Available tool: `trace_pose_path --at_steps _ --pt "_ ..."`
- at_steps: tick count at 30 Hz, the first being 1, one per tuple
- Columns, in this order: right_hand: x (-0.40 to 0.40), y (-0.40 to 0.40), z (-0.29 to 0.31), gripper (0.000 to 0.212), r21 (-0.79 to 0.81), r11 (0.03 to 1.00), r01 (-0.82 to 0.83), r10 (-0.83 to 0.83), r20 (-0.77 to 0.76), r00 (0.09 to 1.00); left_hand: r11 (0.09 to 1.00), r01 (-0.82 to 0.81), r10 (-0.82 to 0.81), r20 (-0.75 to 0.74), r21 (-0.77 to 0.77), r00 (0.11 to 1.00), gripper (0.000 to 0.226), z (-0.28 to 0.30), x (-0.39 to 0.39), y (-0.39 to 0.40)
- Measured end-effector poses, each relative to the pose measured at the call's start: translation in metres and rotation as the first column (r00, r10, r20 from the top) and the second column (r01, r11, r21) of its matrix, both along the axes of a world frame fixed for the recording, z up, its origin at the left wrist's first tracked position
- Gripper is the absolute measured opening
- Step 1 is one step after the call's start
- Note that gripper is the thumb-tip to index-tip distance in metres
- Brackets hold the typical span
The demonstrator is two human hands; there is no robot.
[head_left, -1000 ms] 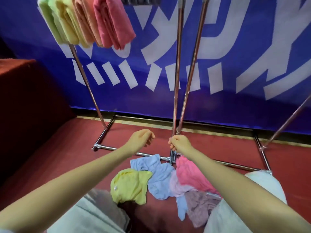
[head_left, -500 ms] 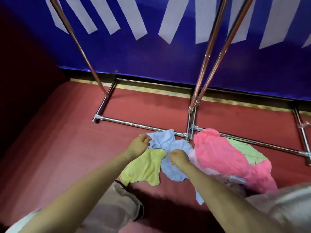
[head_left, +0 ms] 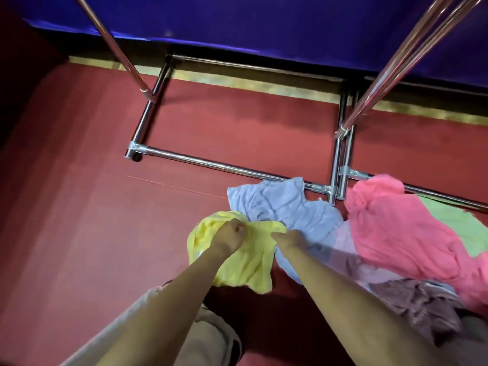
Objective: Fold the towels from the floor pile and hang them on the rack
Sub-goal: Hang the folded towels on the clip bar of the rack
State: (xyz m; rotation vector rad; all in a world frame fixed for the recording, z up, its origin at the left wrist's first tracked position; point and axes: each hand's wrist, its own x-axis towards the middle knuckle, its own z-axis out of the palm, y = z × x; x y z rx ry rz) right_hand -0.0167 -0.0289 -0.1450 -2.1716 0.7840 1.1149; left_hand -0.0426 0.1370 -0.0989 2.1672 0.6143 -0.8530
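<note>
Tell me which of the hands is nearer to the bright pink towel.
Right. The right hand sits at the seam between the yellow towel and the blue towel, toward the bright pink towel. The left hand grips the yellow towel, farther away.

The left hand (head_left: 229,237) lies on one towel (head_left: 245,262) and pinches its upper edge; the right hand (head_left: 289,240) sits just to its right, at the seam where that towel meets a second towel (head_left: 280,204), which spreads ahead of both hands. Right of the right hand, the towel pile (head_left: 396,241) covers the floor (head_left: 92,220). Beyond the hands runs the rack (head_left: 211,163) base bar, its uprights rising behind.
</note>
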Motion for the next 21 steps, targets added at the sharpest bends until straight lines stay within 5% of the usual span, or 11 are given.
trace_pose_path --at_steps 1,3,5,10,16,21 --pt "0.001 0.005 -0.005 0.024 -0.002 1.000 -0.027 0.027 0.044 0.999 1.000 0.022 -0.022 -0.008 -0.003 1.000 0.029 -0.005 0.001 -0.001" --pt "0.000 0.014 -0.009 0.025 0.042 0.999 -0.004 -0.003 0.168 0.986 1.000 0.013 -0.013 -0.013 -0.019 1.000 0.028 -0.008 0.004 -0.002" --pt "-0.001 0.022 0.001 0.016 0.165 0.980 0.108 -0.151 0.280 0.948 0.995 -0.076 0.075 -0.016 -0.066 0.997 0.028 -0.004 0.012 -0.004" --pt "0.018 0.026 0.054 0.012 0.483 0.781 0.397 -0.526 0.165 0.834 0.888 -0.380 0.389 -0.019 -0.258 0.921 0.023 0.034 0.044 -0.012" --pt "0.040 0.019 0.151 0.035 0.600 0.789 0.132 -0.455 0.426 0.782 0.821 -0.336 0.428 0.109 -0.461 0.897 0.030 0.131 0.068 -0.031" --pt "0.031 -0.018 0.243 0.031 0.545 0.813 -0.205 -0.257 0.652 0.713 0.810 -0.255 0.411 0.202 -0.529 0.889 0.029 0.222 0.056 -0.061"
